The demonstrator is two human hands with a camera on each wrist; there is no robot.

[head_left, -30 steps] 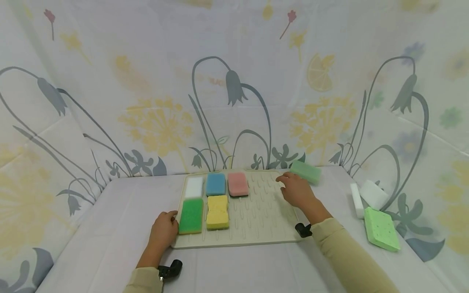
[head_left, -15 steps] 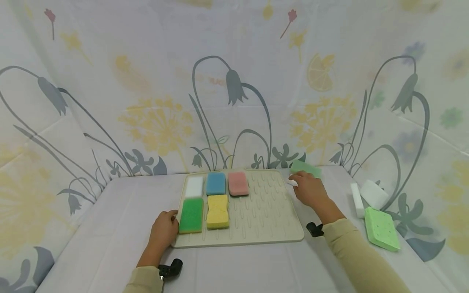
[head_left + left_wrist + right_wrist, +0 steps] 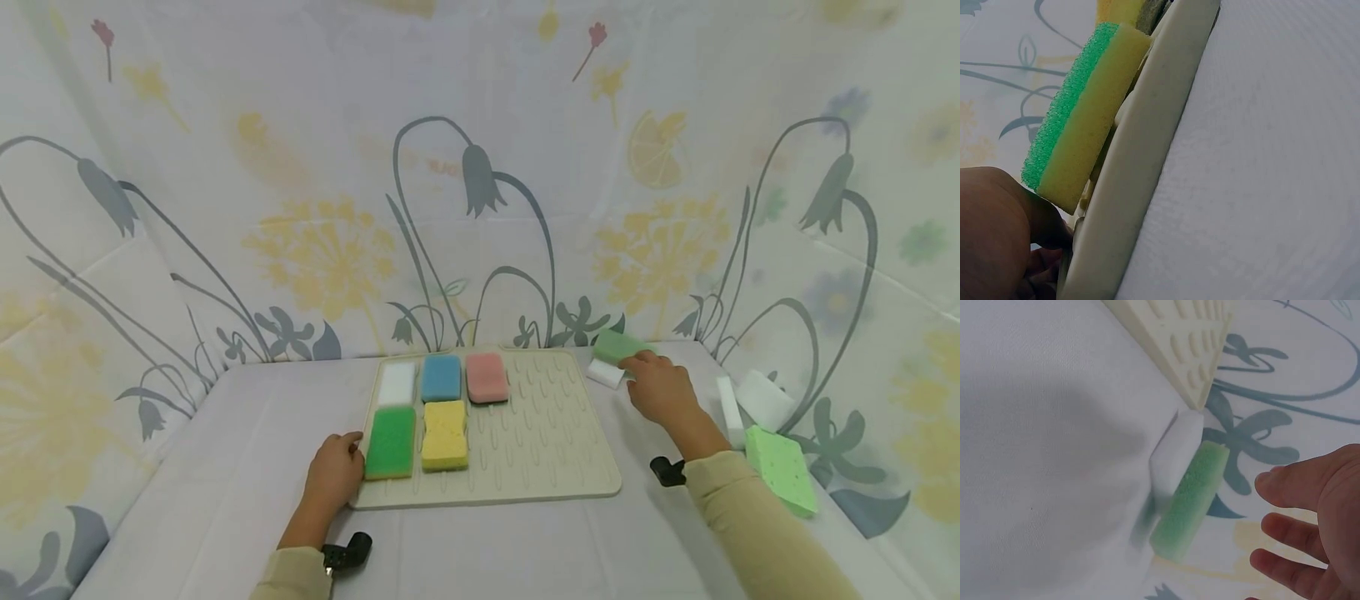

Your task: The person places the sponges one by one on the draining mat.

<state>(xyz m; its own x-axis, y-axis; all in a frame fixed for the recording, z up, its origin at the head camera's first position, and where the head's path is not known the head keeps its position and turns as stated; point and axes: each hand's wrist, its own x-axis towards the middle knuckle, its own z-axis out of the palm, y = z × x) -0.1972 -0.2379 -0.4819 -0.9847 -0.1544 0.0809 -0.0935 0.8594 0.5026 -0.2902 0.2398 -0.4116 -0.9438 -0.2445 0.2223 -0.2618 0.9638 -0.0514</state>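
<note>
Beside the left edge of a cream drying mat, my left hand grips the edge with its fingers curled. Right at those fingers lies a green-topped scrub sponge, its yellow foam side visible in the left wrist view. My right hand reaches over the table to the right of the mat, fingers spread and holding nothing. It is nearest to a pale green sponge, which leans on a white sponge block. In the right wrist view, a gap separates the fingertips from the pale green sponge.
On the mat also sit a white block, a blue sponge, a pink sponge and a yellow sponge. Far right are two white blocks and a bright green sponge. A patterned cloth hangs behind.
My right hand has moved right, away from the mat, and the white block by the pale green sponge has come into sight. The left hand has stayed at the mat's edge.
</note>
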